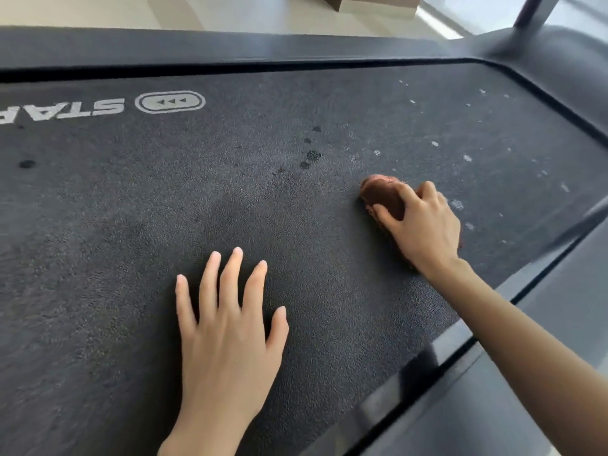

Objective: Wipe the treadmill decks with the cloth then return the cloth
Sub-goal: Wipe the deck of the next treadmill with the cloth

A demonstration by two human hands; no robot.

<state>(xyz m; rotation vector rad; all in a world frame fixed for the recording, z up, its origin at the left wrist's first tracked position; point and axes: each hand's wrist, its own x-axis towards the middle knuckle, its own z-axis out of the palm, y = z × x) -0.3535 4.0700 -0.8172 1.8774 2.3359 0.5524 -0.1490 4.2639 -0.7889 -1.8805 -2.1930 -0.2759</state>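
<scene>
Here, right hand (424, 225) grips cloth (381, 192) on speckled deck (131, 209); left hand (227, 330) lies flat.

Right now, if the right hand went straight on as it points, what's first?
Probably the dark spots on the belt, just beyond the cloth the right hand grips; only bare belt between.

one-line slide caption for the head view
Right hand grips a brown cloth on the speckled treadmill belt while the left hand rests flat nearby.
</scene>
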